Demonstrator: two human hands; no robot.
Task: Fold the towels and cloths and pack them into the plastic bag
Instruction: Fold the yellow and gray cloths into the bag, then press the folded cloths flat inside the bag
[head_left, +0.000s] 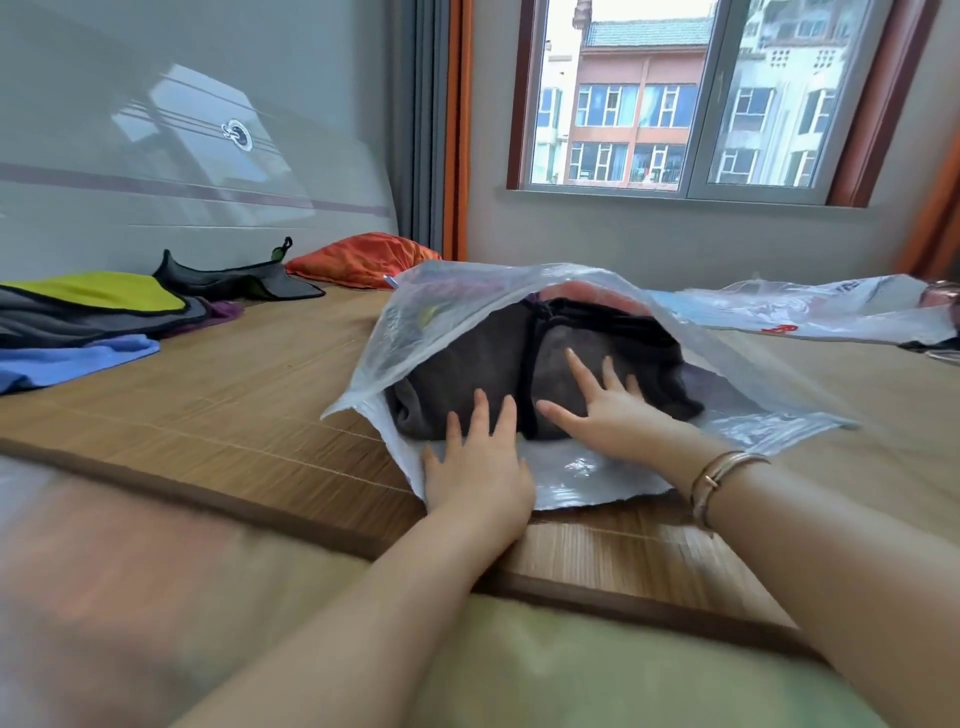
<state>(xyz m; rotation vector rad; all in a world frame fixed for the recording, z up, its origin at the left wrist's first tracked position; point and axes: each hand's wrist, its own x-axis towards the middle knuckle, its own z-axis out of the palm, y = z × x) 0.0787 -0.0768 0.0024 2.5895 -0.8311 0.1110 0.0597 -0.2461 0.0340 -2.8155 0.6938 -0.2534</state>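
Observation:
A clear plastic bag (467, 291) lies open toward me on the bamboo mat (249, 384). Inside it sits a folded dark grey towel (467, 364), with reddish cloth behind it deeper in the bag. My left hand (478, 467) lies flat with straight fingers, its fingertips pressing the towel's near edge at the bag's mouth. My right hand (608, 405), fingers spread and straight, presses on top of the towel inside the bag. Neither hand grips anything.
At the left lies a pile of cloths: a yellow-green one (104, 293), a blue one (67, 364), and a dark grey one (234, 280) further back. An orange pillow (363, 260) sits by the curtain. Another plastic bag (810, 306) lies at the right.

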